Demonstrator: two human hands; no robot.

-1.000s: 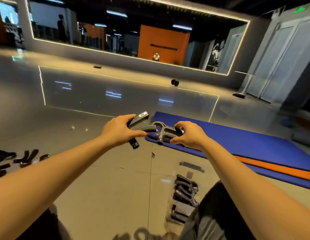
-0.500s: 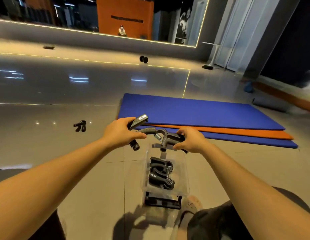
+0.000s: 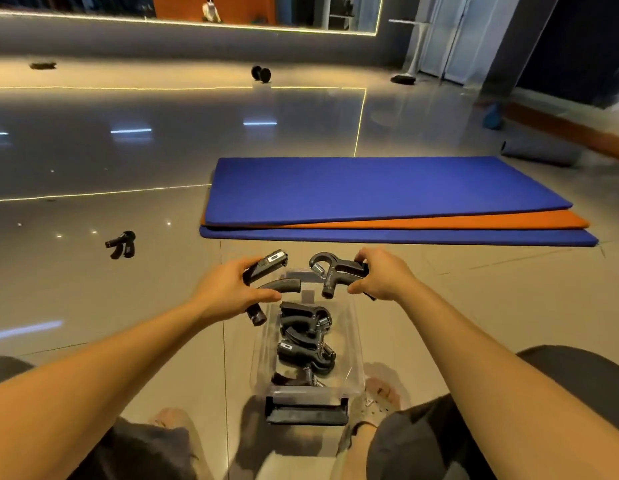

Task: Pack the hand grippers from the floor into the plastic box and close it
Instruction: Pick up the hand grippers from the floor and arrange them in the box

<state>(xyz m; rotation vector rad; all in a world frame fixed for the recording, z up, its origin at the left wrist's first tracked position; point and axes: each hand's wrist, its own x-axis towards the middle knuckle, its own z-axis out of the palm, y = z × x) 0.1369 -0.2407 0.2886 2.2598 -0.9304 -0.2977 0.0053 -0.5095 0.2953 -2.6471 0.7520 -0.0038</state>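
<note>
A clear plastic box (image 3: 356,344) stands open on the floor between my knees, with several black hand grippers (image 3: 306,341) lying inside. My left hand (image 3: 228,289) grips one black hand gripper (image 3: 271,277) over the box's far left corner. My right hand (image 3: 382,277) holds another hand gripper (image 3: 332,270), spring showing, above the box's far edge. One more hand gripper (image 3: 122,243) lies on the floor to the left. A dark lid or latch piece (image 3: 306,414) sits at the box's near end.
Blue and orange exercise mats (image 3: 387,199) are stacked just beyond the box. A dumbbell (image 3: 261,73) and a small dark object (image 3: 42,65) lie far back near the mirrored wall. A rolled grey mat (image 3: 540,152) lies at the right. Glossy tiled floor surrounds me.
The view has tilted down and the box now sits centred below my hands. My hands have spread apart, separating the two hand grippers that were held together.
</note>
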